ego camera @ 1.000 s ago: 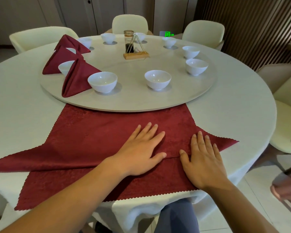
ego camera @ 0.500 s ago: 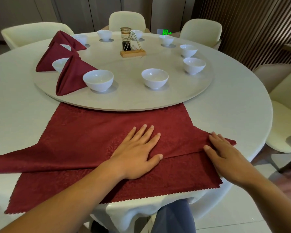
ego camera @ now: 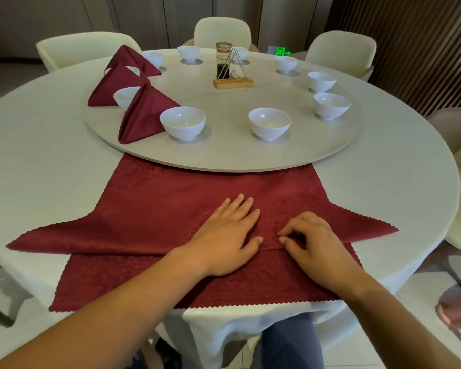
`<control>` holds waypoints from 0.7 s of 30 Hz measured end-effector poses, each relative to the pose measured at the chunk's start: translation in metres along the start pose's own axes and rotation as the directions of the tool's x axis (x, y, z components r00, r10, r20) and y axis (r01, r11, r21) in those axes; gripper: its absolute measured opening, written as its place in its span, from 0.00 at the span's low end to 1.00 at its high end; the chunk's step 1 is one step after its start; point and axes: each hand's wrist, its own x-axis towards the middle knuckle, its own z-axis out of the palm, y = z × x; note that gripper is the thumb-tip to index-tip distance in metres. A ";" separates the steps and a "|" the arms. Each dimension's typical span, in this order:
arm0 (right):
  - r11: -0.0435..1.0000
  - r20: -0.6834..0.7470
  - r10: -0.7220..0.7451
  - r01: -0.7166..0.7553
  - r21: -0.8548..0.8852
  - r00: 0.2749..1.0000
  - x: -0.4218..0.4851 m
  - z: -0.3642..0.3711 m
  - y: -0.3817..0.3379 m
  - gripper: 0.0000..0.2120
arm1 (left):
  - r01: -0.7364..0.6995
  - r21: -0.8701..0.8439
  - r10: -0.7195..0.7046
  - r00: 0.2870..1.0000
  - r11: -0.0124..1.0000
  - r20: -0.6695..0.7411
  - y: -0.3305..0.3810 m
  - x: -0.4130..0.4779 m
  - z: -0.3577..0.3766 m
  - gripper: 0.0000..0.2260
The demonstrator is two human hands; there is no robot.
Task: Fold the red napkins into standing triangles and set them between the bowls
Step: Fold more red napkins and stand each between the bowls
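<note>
A large red napkin (ego camera: 157, 209) lies flat on the white table's near edge, its upper layer folded down into a wide triangle with points left and right. My left hand (ego camera: 224, 235) presses flat on the middle of it. My right hand (ego camera: 314, 243) sits just right of it, fingers curled, thumb and fingertips pinching the cloth at the folded edge. Three folded red triangles (ego camera: 144, 115) (ego camera: 112, 83) (ego camera: 131, 58) stand between white bowls at the turntable's left. Two nearer bowls (ego camera: 183, 122) (ego camera: 269, 123) have a bare gap between them.
The round turntable (ego camera: 224, 158) carries several more bowls (ego camera: 332, 105) round its rim and a wooden condiment stand (ego camera: 232, 82) with a jar at its centre. Cream chairs (ego camera: 221, 30) ring the table. The tablecloth (ego camera: 37, 155) hangs over the near edge.
My right hand came back from the napkin's right corner to the middle beside my left hand, and its fingers curled onto the fold. My left hand stayed flat in place.
</note>
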 end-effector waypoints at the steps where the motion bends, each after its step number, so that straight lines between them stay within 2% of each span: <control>1: 1.000 0.006 -0.002 0.002 -0.004 1.000 0.000 0.000 0.000 0.03 | 0.018 0.020 -0.018 1.000 1.000 0.004 -0.008 -0.008 -0.002 0.31; 4: 1.000 0.031 0.002 -0.002 -0.001 1.000 0.001 -0.001 0.001 0.04 | 0.106 0.067 -0.107 0.994 0.992 0.009 -0.046 -0.043 -0.010 0.36; 7: 1.000 0.043 0.026 -0.026 -0.019 0.999 0.000 -0.002 -0.001 0.04 | 0.231 0.112 -0.224 0.972 0.967 -0.065 -0.084 -0.083 -0.018 0.40; 10: 0.986 0.006 0.055 -0.054 -0.156 0.998 0.001 0.001 -0.012 0.04 | 0.304 0.069 -0.298 0.951 0.950 -0.086 -0.095 -0.099 -0.022 0.40; 12: 0.948 -0.083 0.004 -0.031 -0.317 0.997 0.006 0.009 -0.030 0.05 | 0.304 0.058 -0.298 0.951 0.951 -0.085 -0.095 -0.099 -0.021 0.39; 15: 0.935 -0.116 -0.142 0.095 -0.340 0.983 0.016 0.033 -0.068 0.12 | 0.300 0.043 -0.294 0.950 0.953 -0.101 -0.096 -0.098 -0.020 0.39; 16: 0.933 -0.059 -0.177 0.149 -0.328 0.982 0.021 0.044 -0.079 0.18 | 0.298 0.046 -0.292 0.951 0.953 -0.105 -0.096 -0.098 -0.021 0.39; 18: 0.925 0.149 -0.169 0.209 -0.318 0.974 0.029 0.062 -0.095 0.30 | 0.290 0.050 -0.284 0.953 0.956 -0.104 -0.097 -0.099 -0.021 0.40; 20: 0.916 0.305 -0.102 0.209 -0.341 0.947 0.033 0.075 -0.100 0.36 | 0.285 0.041 -0.280 0.954 0.958 -0.107 -0.097 -0.098 -0.020 0.40; 21: 0.908 0.339 -0.076 0.205 -0.364 0.938 0.033 0.080 -0.100 0.37 | 0.284 0.036 -0.279 0.955 0.958 -0.103 -0.097 -0.098 -0.020 0.40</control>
